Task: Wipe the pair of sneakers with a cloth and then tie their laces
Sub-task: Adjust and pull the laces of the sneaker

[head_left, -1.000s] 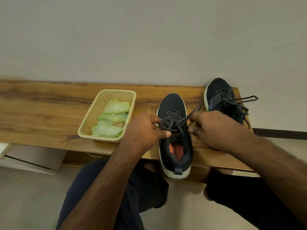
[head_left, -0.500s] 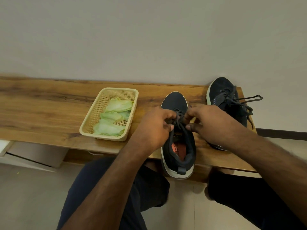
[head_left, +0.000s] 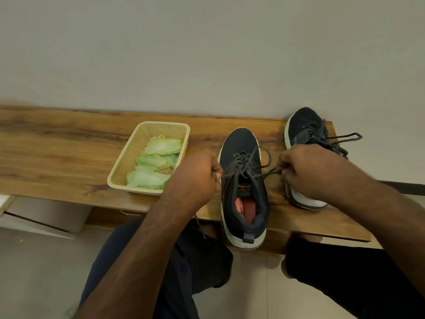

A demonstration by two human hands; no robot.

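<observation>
A black sneaker (head_left: 241,143) with a white sole and orange insole stands on the wooden bench (head_left: 57,153), toe toward the wall. My left hand (head_left: 197,173) grips one end of its dark lace (head_left: 250,171) at the shoe's left side. My right hand (head_left: 308,169) pinches the other end to the right, and the lace runs taut between them. The second black sneaker (head_left: 303,127) lies at the bench's right end, partly behind my right hand, its lace loops hanging over the edge.
A beige plastic basket (head_left: 128,162) holding light green cloths (head_left: 154,164) sits on the bench left of my left hand. A plain wall runs behind the bench. My knees are below the front edge, above a tiled floor.
Both hands were together over the tongue half a second ago. They have pulled apart sideways, drawing the lace ends out tight to left and right.
</observation>
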